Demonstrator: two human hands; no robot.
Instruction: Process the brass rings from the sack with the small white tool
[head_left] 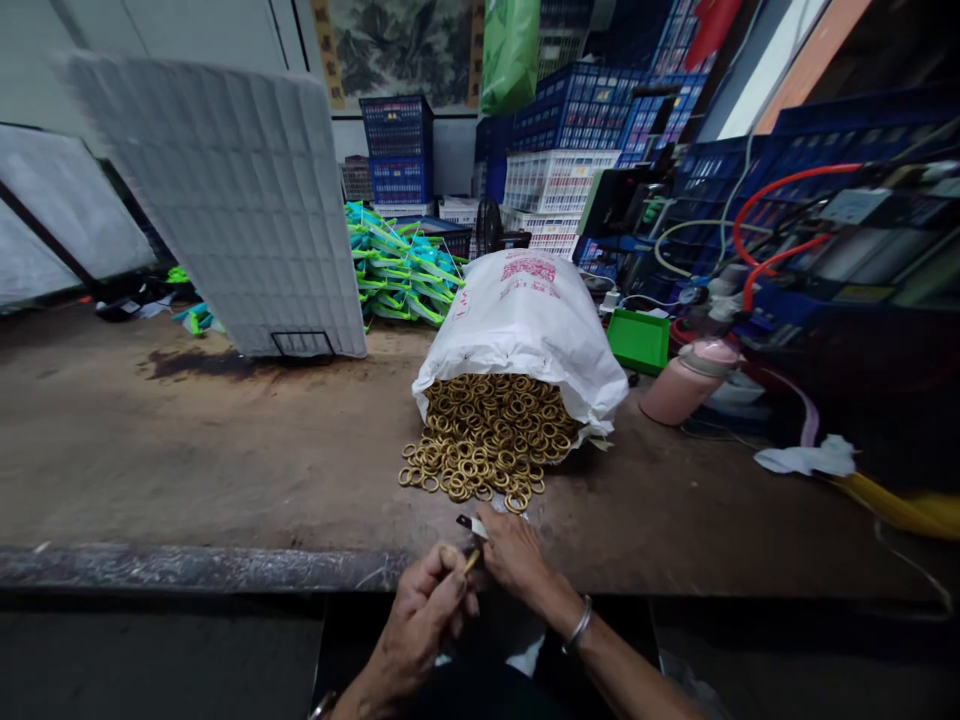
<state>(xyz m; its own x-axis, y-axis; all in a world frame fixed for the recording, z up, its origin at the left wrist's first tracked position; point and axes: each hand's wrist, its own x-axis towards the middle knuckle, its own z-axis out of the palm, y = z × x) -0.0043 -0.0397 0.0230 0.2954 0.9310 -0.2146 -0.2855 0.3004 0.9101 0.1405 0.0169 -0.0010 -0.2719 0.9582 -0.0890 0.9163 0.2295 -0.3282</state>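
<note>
My left hand [429, 612] is closed near the front edge of the table, pinching a gold-coloured ring [472, 560] between thumb and fingers. Just to its right, my right hand [516, 552] is closed on a small blade-like tool [477, 527] with a dark tip and a whitish body. The tip points left, above the pinched ring. Beyond both hands, a heap of gold-coloured rings [480, 450] spills from the mouth of a white woven sack [517, 320] lying on its side. Some loose rings lie close to my right fingers.
The wooden table [225, 470] has a worn front edge. A white ribbed panel [247, 200] stands at the left, before a green and blue pile [405, 270]. Right of the sack are a green tray [637, 340], a pink bottle [690, 380] and red-hosed equipment. Crates [559, 180] stand behind.
</note>
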